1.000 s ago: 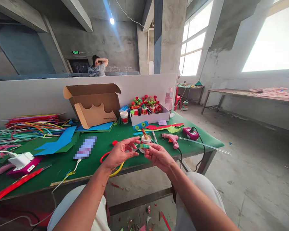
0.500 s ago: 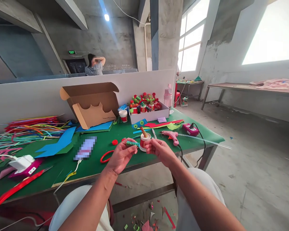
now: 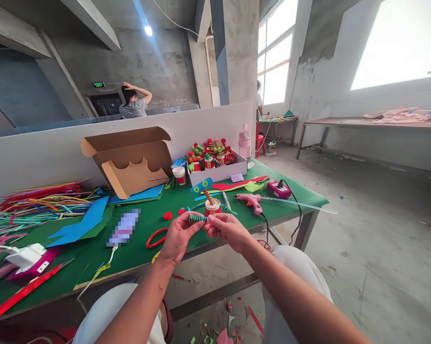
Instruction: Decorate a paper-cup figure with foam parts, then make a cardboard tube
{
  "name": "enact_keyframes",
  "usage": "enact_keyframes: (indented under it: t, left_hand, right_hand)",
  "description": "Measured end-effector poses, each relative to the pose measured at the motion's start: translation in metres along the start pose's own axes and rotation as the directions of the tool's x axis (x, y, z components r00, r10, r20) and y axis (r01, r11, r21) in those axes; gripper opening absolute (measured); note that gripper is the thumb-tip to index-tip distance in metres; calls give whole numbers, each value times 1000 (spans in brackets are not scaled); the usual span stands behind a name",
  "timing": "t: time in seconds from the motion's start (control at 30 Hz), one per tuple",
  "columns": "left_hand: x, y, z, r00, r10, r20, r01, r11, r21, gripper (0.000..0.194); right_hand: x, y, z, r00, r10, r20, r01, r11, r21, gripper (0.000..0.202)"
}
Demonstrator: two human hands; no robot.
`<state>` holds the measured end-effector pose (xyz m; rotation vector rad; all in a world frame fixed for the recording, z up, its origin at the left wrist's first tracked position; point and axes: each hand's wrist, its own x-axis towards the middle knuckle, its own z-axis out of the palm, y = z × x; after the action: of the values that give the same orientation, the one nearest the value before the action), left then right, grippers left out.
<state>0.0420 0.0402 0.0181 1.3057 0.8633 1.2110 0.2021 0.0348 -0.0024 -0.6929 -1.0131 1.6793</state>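
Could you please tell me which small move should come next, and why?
Perhaps the right hand should gently shape the end of the striped coil: the left hand pinches the coil, the right is at that end, and the red-and-white cup stands just beyond.

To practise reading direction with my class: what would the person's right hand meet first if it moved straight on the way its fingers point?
Most likely the green-and-blue coil held by the left hand; the right hand seems right at its end, though depth is unclear.
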Motion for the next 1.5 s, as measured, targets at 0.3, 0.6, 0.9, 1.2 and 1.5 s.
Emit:
enact_keyframes:
  t: [0.3, 0.6, 0.9, 1.2, 1.5]
  left_hand:
    - [-3, 0, 0, 995, 92, 42, -100, 953, 287, 25]
    - [1, -9, -11, 997, -70, -30, 73, 987, 142, 30]
    - [7, -9, -12, 998, -38, -41, 43, 992, 117, 28]
    - [11, -6, -18, 998, -17, -63, 20, 998, 56, 28]
    - [13, -1, -25, 999, -51, -13, 50, 994, -100, 40]
  right_hand:
    - [0, 5, 1, 998, -56, -5, 55, 995, -77, 40]
    - [4, -61, -102, 666, -533, -522, -316, 431, -845, 25]
    - [13, -62, -122, 698, -374, -611, -496, 363, -789, 25]
    - [-13, -67, -112, 791, -282, -542, -40, 861, -507, 24]
    - [-21, -66, -67, 942, -218, -254, 215, 976, -40, 41]
